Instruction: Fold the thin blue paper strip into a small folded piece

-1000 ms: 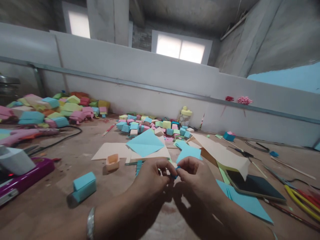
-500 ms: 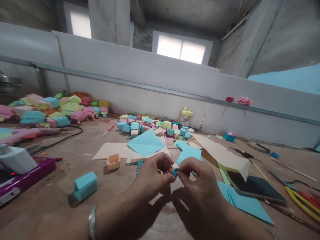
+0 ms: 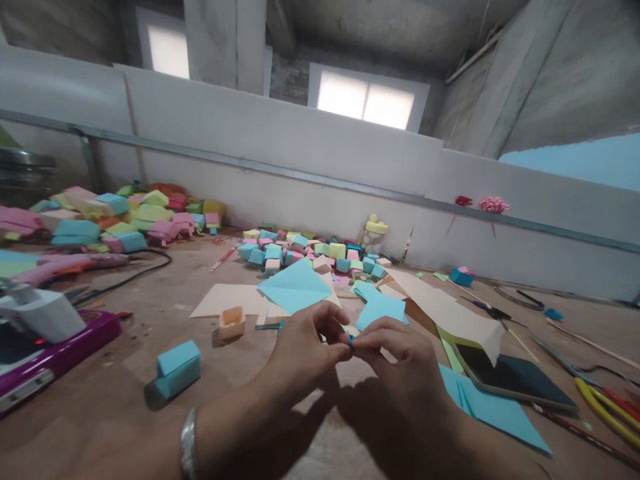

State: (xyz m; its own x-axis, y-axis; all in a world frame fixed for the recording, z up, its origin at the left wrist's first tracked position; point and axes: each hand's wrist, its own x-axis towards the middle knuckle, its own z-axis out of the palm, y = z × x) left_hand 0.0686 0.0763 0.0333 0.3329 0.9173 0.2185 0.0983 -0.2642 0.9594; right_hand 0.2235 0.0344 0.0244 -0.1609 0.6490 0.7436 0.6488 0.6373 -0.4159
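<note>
my left hand and my right hand meet fingertip to fingertip just above the table, both pinching a tiny blue paper piece between thumbs and forefingers; only a sliver of it shows between my fingers. a silver bangle sits on my left wrist. to the left of my hands a closed blue paper box rests on the table, and a little further on stands a small open peach paper box; i cannot tell whether anything is in it. at the far left edge lies a purple device with a white object on top. to the right, flat blue paper sheets lie beside a dark tablet, with peach sheets partly over it. beyond my hands a folded blue sheet lies on peach paper. further back a heap of small coloured paper boxes is spread out, and next to it a clear jar with a yellow lid, its contents too small to make out. a bigger pile of larger paper boxes is stacked at the far left, against the white wall.
</note>
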